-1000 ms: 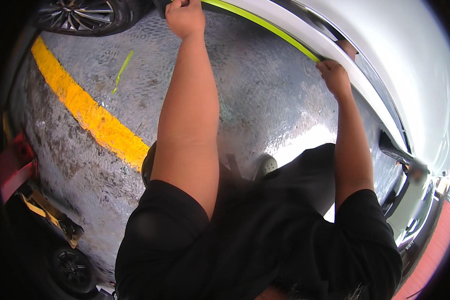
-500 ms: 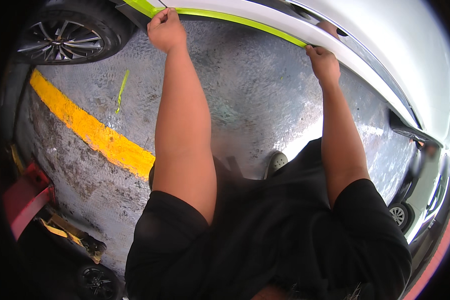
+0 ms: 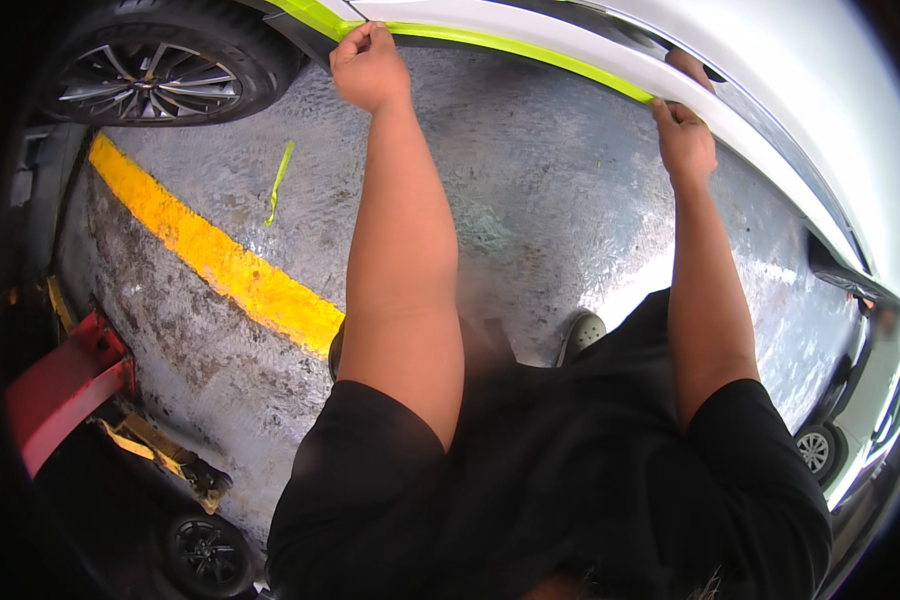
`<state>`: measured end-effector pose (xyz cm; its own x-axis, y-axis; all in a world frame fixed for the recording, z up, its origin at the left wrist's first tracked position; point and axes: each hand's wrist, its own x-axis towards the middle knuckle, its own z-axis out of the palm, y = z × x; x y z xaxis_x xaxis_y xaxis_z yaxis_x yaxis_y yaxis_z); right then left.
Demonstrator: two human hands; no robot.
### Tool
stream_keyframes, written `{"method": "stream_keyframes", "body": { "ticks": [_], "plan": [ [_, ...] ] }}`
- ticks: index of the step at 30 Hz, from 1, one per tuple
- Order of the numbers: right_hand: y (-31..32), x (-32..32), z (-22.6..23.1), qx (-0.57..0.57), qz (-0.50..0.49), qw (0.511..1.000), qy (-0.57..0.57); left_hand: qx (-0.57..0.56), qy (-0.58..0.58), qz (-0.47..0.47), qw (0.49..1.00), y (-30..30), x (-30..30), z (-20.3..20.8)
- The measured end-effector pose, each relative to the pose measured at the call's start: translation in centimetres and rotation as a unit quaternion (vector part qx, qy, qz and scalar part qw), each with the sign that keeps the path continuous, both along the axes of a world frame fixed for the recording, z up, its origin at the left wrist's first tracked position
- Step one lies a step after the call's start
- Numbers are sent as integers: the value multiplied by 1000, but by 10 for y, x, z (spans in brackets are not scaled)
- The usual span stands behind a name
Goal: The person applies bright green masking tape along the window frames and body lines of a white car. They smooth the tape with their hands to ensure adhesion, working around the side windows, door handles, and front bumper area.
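A lime-green strip [image 3: 530, 60], which looks like tape or film, runs along the lower edge of the white car [image 3: 810, 80]. My left hand [image 3: 372, 72] pinches it near a panel seam, just right of the front wheel [image 3: 150, 80]. Farther right, at the strip's visible right end, the thumb and fingers of my right hand [image 3: 688, 145] are closed on it. Both arms reach out straight ahead. The pinched bits of the strip are mostly hidden by my fingertips.
A loose lime-green scrap [image 3: 280, 183] lies on the grey floor [image 3: 530, 180], near a worn yellow line [image 3: 210, 255]. At lower left are a red metal arm [image 3: 70, 375] and a loose wheel [image 3: 208, 552]. Another white car [image 3: 855, 440] stands at far right.
The whole view has swung a little, so the car, floor marks and arms appear farther right. Both hands keep their pinch on the strip at about the same spots along the car.
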<state>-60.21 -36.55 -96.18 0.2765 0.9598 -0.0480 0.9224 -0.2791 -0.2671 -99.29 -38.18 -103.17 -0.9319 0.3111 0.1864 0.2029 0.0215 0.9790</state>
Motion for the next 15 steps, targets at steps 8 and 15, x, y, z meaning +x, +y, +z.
{"method": "stream_keyframes", "body": {
  "ticks": [8, 15],
  "plan": [
    [2, -5, -1, -9, -8, 1000, -1, -3, 14, 0, 1000, 0, -2, -6],
    [10, 10, -11, -14, -13, 999, 45, -27, 9, -25, 999, -2, 16, -3]
  ]
}}
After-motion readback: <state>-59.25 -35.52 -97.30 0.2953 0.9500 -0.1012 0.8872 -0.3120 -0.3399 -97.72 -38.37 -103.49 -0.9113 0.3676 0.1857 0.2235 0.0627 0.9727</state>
